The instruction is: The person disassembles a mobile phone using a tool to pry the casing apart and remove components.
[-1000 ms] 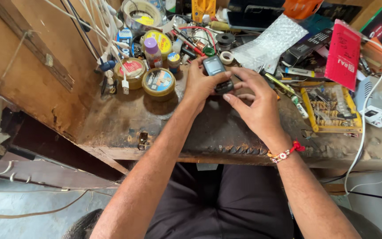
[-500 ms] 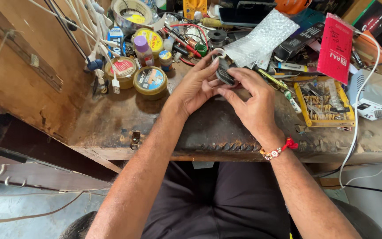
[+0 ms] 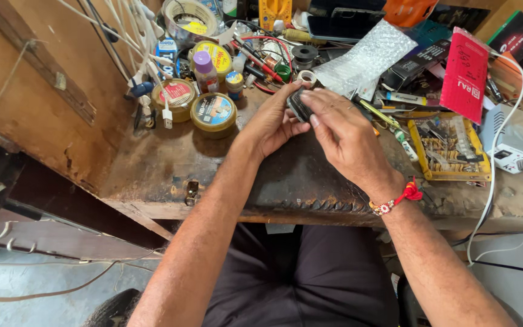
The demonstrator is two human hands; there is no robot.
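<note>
Overhead, a seated person works at a worn wooden workbench [image 3: 152, 175], both forearms reaching forward. The left hand [image 3: 273, 124] and right hand [image 3: 343, 136] meet above the bench's middle, both grasping a small dark device [image 3: 298, 104]. Its shape is mostly hidden by the fingers; it seems to be held on edge, its long axis running roughly away from the person, one end pointing toward the clutter at the back. The left hand cups it from the side with fingers curled around it, while the right hand's fingertips [image 3: 310, 100] press on its top. A red thread bracelet [image 3: 398, 200] circles the right wrist.

To the left of the hands stand two round tins: an open one [image 3: 213, 113] with a dark paste inside, and one with a red label [image 3: 174, 95] just beside it. A small bottle with a purple cap [image 3: 204, 68] stands behind them. To the right lies a yellow tray [image 3: 422, 157] filled with small metal parts and tool bits. Behind the hands are a sheet of bubble wrap [image 3: 367, 57], a red packet [image 3: 466, 75] and tangled red and black wires [image 3: 261, 63]. A white box with a cable [image 3: 516, 142] sits at the far right.
</note>
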